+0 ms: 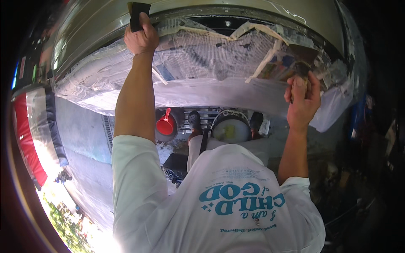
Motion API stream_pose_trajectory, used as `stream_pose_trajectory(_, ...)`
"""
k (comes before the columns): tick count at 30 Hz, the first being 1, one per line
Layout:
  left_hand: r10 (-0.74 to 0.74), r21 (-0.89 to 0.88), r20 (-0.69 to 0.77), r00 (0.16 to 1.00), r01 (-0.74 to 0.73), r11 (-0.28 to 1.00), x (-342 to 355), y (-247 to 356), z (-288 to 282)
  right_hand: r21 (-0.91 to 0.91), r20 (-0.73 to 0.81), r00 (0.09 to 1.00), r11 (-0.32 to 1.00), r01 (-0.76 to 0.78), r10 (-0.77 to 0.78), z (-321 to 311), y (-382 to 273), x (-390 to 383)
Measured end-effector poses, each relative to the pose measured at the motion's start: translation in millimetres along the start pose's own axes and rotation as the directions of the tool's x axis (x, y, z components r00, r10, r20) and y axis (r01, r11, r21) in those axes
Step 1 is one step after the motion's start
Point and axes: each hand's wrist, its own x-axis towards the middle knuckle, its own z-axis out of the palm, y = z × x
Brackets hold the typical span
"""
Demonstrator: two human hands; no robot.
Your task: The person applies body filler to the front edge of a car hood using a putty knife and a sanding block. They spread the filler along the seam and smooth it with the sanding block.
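My left hand (141, 40) is raised at the upper left, pinching a dark flat rectangular piece (139, 12) between thumb and fingers. That piece is over the edge of a glossy greenish-grey panel (244, 9), which looks like vehicle bodywork; whether it touches is unclear. On the right, my right hand (303, 99) is closed around the handle of a putty knife (302, 50). Its wide dark blade points away from me, in front of the newspaper masking (211, 55). The newspaper is taped along the panel's near edge, its tape partly peeling in loose strips.
Thin plastic sheeting (261, 93) hangs below the newspaper. By my feet stand a bucket (242, 130) of cloudy water with a yellowish sponge and a container holding a red dipper (166, 122). A black box-like object (175, 162) is at my left. A red-and-white cover (31, 130) lies farther left.
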Motion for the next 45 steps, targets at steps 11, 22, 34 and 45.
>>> stream_pose_trajectory(11,0.15,0.075,-0.048,0.987,-0.146,0.986,-17.1,-7.6,4.8,-0.766,0.317,0.852,0.417,0.489,-0.416,0.3,-47.5,68.6)
stream_pose_trajectory(22,0.197,0.042,0.025,0.98,-0.198,0.979,-20.0,-5.3,4.0,-0.885,0.443,0.854,0.017,0.464,-0.273,42.3,-25.3,115.8)
stream_pose_trajectory(34,0.191,0.001,0.027,0.981,-0.191,0.982,-21.4,3.0,-3.5,-0.888,0.456,0.886,-0.024,0.459,0.088,67.1,-59.4,176.0)
stream_pose_trajectory(45,0.112,-0.014,-0.064,0.992,-0.113,0.993,-17.6,8.7,1.5,-0.731,0.677,0.736,-0.106,0.674,0.008,43.7,-54.5,162.9)
